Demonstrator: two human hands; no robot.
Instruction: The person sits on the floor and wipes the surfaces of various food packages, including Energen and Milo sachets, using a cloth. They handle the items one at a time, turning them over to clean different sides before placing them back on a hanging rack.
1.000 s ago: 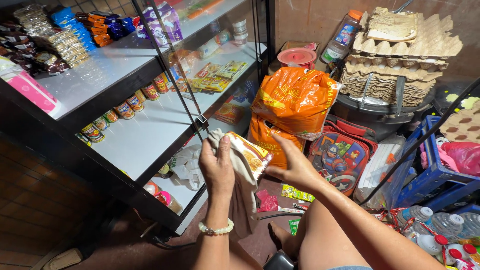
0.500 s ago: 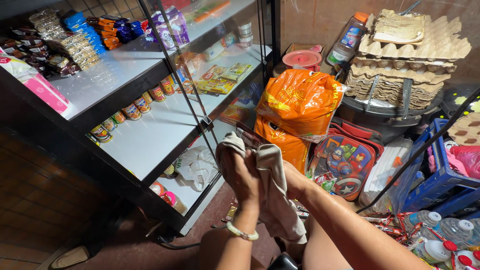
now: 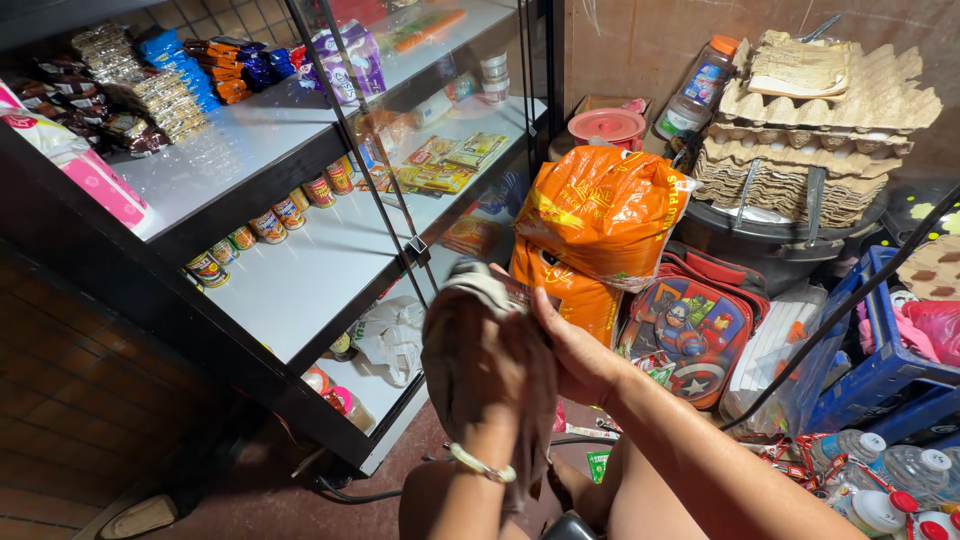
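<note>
A: Gripping check first. Left hand [image 3: 478,375]?

B: Fingers closed into a grey cloth [image 3: 487,296], back of the hand toward the camera, cloth draped over the knuckles and hanging down past the wrist. Pale bracelet [image 3: 482,464] on that wrist.

A: Right hand [image 3: 573,350]?

B: Pressed against the cloth from the right side, thumb up along it. Fingers are behind the cloth, so I can't tell whether they are curled or flat. Touching it for sure.

A: Where's the cloth sitting?

B: Mid-frame, held up between both hands in front of the person, just beside the glass door [image 3: 400,190] of the shelf unit [image 3: 230,180], not touching it as far as I can see.

A: Surroundings, quick.

B: Row of small tins [image 3: 270,222] on the middle shelf, snack packets [image 3: 150,85] on top. Orange sack [image 3: 600,215] just behind the hands, stacked on a second orange bag. School bag [image 3: 685,330] with a cartoon print right of that. Egg trays [image 3: 810,130] piled on a dark barrel [image 3: 790,250] at the back, red lid [image 3: 606,127] near the wall. Blue crate [image 3: 880,360] far right, plastic bottles [image 3: 880,480] on the floor bottom right.
</note>
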